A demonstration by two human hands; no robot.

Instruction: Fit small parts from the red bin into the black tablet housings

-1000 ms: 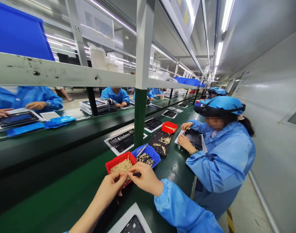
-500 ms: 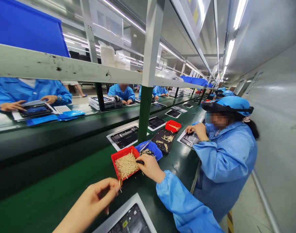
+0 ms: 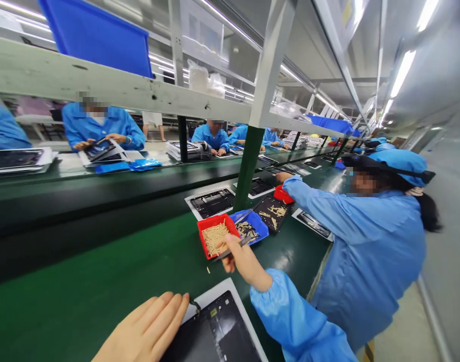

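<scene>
My right hand [image 3: 245,259] grips dark tweezers [image 3: 233,247], their tips low at the front edge of a red bin [image 3: 202,240] full of thin cream-coloured strips. Over the near left part of an opened tablet [image 3: 233,329] lies my left hand [image 3: 150,327], its fingers pressed together and its thumb hidden. A small dark piece [image 3: 195,304] shows at its fingertips, on the tablet's pale border; its kind is unclear. One loose cream strip [image 3: 208,270] rests on the green bench between the bin and the tablet.
A blue bin [image 3: 263,230] with dark and pale strips adjoins the red one. Behind stand a green post [image 3: 248,168], a black tray [image 3: 269,221] and more opened tablets [image 3: 210,202]. At right a co-worker [image 3: 369,241] reaches across the bench; others sit opposite.
My left hand has gone from a pinch beside the red bin to the tablet. My right hand has drawn back from the strips, tweezers still held. The co-worker's arm now stretches forward.
</scene>
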